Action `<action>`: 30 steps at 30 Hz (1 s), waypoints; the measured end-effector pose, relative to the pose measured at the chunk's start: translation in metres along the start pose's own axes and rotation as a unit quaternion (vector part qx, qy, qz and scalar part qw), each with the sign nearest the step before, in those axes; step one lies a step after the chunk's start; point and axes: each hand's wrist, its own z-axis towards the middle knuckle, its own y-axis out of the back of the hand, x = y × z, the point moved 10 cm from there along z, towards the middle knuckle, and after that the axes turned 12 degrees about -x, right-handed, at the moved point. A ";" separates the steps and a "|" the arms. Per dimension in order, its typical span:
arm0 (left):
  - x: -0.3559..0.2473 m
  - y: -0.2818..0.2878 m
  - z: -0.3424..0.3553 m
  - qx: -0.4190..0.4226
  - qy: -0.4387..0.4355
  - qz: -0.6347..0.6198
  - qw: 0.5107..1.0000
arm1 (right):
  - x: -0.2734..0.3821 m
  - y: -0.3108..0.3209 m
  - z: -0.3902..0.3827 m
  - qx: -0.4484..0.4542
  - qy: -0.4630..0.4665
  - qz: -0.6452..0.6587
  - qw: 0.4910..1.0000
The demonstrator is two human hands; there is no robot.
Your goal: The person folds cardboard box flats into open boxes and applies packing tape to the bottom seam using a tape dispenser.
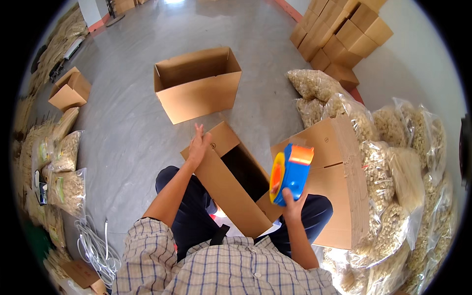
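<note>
- the right hand point(293, 206) has its fingers wrapped around the lower end of a blue, yellow and orange plastic tape dispenser point(295, 174), held up beside the right edge of the box between the knees.
- that brown cardboard box point(231, 187) sits tilted across the lap area, a long dark gap showing between its flaps.
- the left hand point(197, 147) lies against the box's far left corner, its fingers extended and unclenched.
- a taller brown cardboard box with an open top point(199, 98) stands on the smooth grey floor point(125, 142), just beyond the first box.
- a stack of flattened brown cardboard sheets point(334, 196) leans by the right knee, next to clear plastic bags of pale chunky pieces point(381, 196).
- a coiled white cable point(96, 250) lies on the floor at the left.
</note>
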 end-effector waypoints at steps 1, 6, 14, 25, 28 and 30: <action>0.007 0.002 0.004 -0.047 0.053 -0.111 0.991 | -0.008 0.001 -0.009 0.008 -0.024 0.007 1.000; 0.004 -0.003 0.010 -0.049 0.023 -0.004 0.999 | -0.076 0.014 -0.029 0.021 -0.097 -0.061 0.993; 0.006 0.007 0.020 -0.033 -0.005 -0.011 0.999 | -0.059 -0.007 -0.020 0.082 -0.170 -0.097 0.977; 0.007 0.010 0.022 -0.002 -0.092 -0.009 0.996 | -0.035 -0.092 -0.006 0.285 -0.122 -0.139 0.940; 0.001 0.006 0.021 0.028 -0.086 0.055 0.994 | -0.036 -0.130 0.004 0.289 -0.080 -0.119 0.947; -0.008 0.007 0.019 0.042 -0.082 0.103 0.990 | -0.044 -0.146 0.009 0.296 -0.086 -0.103 0.946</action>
